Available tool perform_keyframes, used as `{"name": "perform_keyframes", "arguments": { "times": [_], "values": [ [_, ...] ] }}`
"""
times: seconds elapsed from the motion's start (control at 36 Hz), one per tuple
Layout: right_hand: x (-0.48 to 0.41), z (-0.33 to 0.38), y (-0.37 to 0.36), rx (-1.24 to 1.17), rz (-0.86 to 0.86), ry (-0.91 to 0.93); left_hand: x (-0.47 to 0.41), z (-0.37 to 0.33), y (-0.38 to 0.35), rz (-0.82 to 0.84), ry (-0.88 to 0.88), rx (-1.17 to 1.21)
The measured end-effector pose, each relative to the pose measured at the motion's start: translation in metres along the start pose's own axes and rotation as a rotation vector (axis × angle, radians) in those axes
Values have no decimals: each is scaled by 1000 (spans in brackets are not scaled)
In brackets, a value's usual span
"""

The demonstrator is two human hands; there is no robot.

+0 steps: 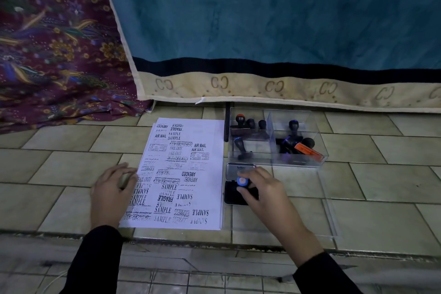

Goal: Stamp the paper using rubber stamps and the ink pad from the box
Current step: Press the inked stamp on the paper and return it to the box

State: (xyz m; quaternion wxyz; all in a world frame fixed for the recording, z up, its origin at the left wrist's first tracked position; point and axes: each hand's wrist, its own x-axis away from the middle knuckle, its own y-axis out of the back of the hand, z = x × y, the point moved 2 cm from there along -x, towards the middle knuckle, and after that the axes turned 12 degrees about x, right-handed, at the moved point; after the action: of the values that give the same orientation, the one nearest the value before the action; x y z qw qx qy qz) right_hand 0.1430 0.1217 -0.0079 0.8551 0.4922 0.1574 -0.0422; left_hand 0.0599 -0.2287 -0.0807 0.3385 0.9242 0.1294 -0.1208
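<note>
A white paper (pixel 210 181) covered with many black stamp prints lies on the tiled floor. My left hand (pixel 112 192) rests flat on its left edge, fingers relaxed. Right of the paper sits an open ink pad (pixel 232 194) with its silver lid (pixel 239 170) folded back. My right hand (pixel 263 192) grips a rubber stamp with a blue, orange-capped handle (pixel 243 181) and holds it down on the dark pad. Behind the pad stands a clear plastic box (pixel 317 161) with dividers, holding several black-handled stamps (pixel 293 126) and an orange one (pixel 309 150).
A clear plastic lid (pixel 331 212) lies flat on the tiles right of the ink pad. A blue and cream cloth (pixel 262 31) hangs behind the box, with patterned purple fabric (pixel 55 55) at the back left. A tile step edge (pixel 214 246) runs in front of the paper.
</note>
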Motion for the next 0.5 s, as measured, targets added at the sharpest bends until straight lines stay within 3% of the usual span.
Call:
{"name": "perform_keyframes", "arguments": {
  "times": [0.22, 0.5],
  "values": [
    [-1, 16, -3, -54, -26, 35, 1, -1, 1, -3, 0, 5],
    [-1, 55, -35, -141, 130, 144, 2, -2, 2, -5, 15, 38]
  ]
}}
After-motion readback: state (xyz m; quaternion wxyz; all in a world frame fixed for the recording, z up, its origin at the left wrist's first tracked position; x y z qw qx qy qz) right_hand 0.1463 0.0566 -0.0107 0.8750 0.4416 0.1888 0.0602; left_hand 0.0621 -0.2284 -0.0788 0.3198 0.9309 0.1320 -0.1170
